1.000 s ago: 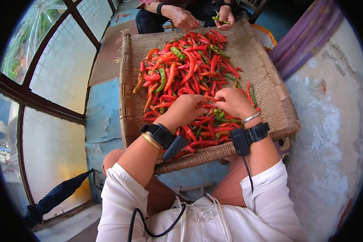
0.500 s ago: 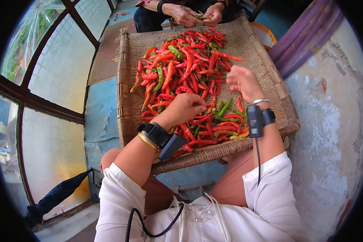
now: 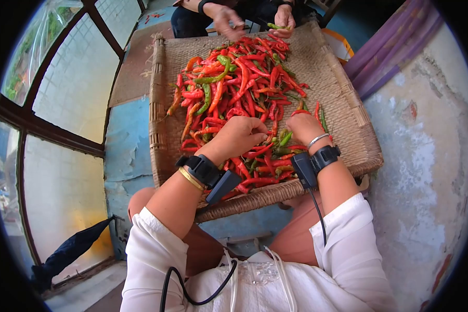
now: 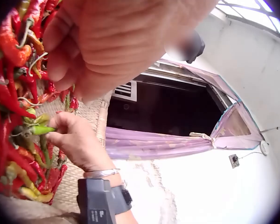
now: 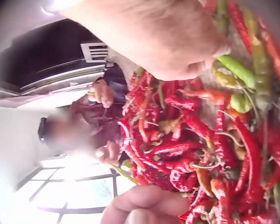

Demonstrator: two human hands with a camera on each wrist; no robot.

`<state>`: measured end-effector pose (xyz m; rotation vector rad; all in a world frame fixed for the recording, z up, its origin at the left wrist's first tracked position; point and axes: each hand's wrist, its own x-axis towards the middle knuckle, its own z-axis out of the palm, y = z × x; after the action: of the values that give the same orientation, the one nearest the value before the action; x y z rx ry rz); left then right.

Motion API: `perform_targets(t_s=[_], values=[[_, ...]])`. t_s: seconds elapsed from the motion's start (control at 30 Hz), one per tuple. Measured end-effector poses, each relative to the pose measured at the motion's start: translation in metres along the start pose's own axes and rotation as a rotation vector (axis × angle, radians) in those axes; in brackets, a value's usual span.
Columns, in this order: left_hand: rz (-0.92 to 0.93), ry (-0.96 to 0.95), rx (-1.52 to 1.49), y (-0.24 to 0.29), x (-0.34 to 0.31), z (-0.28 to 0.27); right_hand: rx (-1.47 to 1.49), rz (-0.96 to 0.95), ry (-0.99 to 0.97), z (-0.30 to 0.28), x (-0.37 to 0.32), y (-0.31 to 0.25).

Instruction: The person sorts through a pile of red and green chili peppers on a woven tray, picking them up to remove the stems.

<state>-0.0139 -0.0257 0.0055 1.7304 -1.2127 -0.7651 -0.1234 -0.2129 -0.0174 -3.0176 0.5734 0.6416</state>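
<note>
A heap of mostly red chili peppers [image 3: 244, 93], with green and orange ones mixed in, lies on a woven tray [image 3: 343, 99]. My right hand [image 3: 302, 127] is at the near right of the heap. In the left wrist view its thumb and finger pinch a bright green chili pepper [image 4: 41, 130] among the others. My left hand [image 3: 236, 138] hangs over the near middle of the heap, fingers loosely curled. No pepper shows between its fingers [image 4: 60, 65]. In the right wrist view the left hand [image 5: 144, 205] appears beside red peppers.
Across the tray, another person holds a green pepper [image 3: 280, 26] in one hand; their other hand [image 3: 226, 21] is at the heap's far edge. A window [image 3: 62, 93] stands on the left, a peeling wall [image 3: 416, 156] and purple curtain [image 3: 390, 41] on the right. A dark folded umbrella [image 3: 73, 255] leans left.
My right hand swung out to the right over the tray, then came back to the near peppers. My left hand stayed nearly in place. A green pepper now lies across the heap's far left.
</note>
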Motion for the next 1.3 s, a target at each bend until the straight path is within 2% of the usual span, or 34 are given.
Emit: perform_targets(t_s=[0.07, 0.1, 0.17, 0.23, 0.3, 0.37, 0.4, 0.47, 0.5, 0.57, 0.6, 0.67, 0.7, 0.77, 0.8, 0.87, 0.9, 0.97, 1.0, 1.13, 1.2, 1.23, 1.3], values=[[0.032, 0.025, 0.036, -0.003, 0.001, 0.000, 0.008, -0.054, 0.275, -0.018, -0.015, -0.001], [0.063, 0.044, 0.076, -0.005, 0.001, 0.001, 0.005, -0.058, 0.275, -0.024, -0.022, -0.004], [0.103, 0.089, 0.029, -0.007, 0.001, 0.006, 0.072, -0.336, 0.697, -0.033, -0.036, -0.011], [0.144, 0.131, -0.017, -0.007, 0.001, 0.008, 0.048, -0.376, 0.715, -0.041, -0.043, -0.022], [0.055, -0.022, -0.137, -0.004, 0.000, 0.008, 0.482, -0.297, 0.389, -0.047, -0.049, -0.030], [0.005, -0.087, -0.022, 0.002, 0.000, 0.004, 0.581, -0.369, 0.393, -0.047, -0.046, -0.023], [-0.045, -0.152, 0.093, 0.004, 0.000, 0.003, 0.723, -0.333, 0.349, -0.051, -0.047, -0.018], [-0.050, -0.095, 0.060, 0.000, 0.001, 0.002, 0.973, -0.187, 0.264, -0.053, -0.041, -0.001], [-0.053, -0.040, 0.028, -0.001, 0.001, 0.000, 0.974, -0.187, 0.263, -0.053, -0.037, 0.007], [-0.052, 0.014, 0.001, -0.002, 0.001, -0.002, 1.580, 0.074, 0.497, -0.052, -0.027, 0.018], [-0.050, 0.070, -0.027, -0.002, 0.001, -0.003, 1.583, 0.077, 0.497, -0.050, -0.023, 0.019], [-0.041, 0.077, -0.005, -0.003, 0.002, -0.002, 1.579, 0.272, 0.543, -0.045, -0.013, 0.018], [-0.031, 0.087, 0.016, -0.004, 0.002, -0.001, 1.584, 0.273, 0.543, -0.032, -0.003, 0.023], [-0.028, 0.080, 0.041, -0.001, 0.001, -0.001, 0.392, -0.023, 0.210, -0.001, 0.016, 0.036], [-0.023, 0.076, 0.062, 0.000, 0.002, -0.001, 0.393, -0.022, 0.209, -0.002, 0.013, 0.030], [-0.025, 0.073, 0.058, 0.000, 0.002, 0.000, 0.627, -0.082, -0.091, -0.006, 0.004, 0.007], [-0.026, 0.071, 0.056, 0.000, 0.002, 0.000, 0.628, -0.083, -0.092, -0.003, 0.005, 0.004], [-0.010, 0.069, 0.064, -0.002, 0.002, 0.000, 0.313, -0.141, 0.001, 0.004, 0.008, -0.001], [0.008, 0.067, 0.071, -0.004, 0.002, 0.001, 0.310, -0.088, -0.062, -0.007, 0.002, -0.008], [-0.002, 0.053, 0.073, -0.008, 0.002, 0.004, 0.133, -0.088, -0.024, -0.008, 0.001, -0.009], [-0.026, 0.010, 0.039, -0.008, 0.002, 0.004, 0.108, -0.157, 0.134, -0.011, 0.000, -0.005], [-0.029, 0.014, 0.037, -0.009, 0.001, 0.005, 0.105, -0.161, 0.133, -0.014, -0.002, -0.004], [0.048, 0.022, 0.143, -0.008, 0.002, 0.006, 0.623, -0.179, 0.139, -0.024, -0.007, -0.003]])
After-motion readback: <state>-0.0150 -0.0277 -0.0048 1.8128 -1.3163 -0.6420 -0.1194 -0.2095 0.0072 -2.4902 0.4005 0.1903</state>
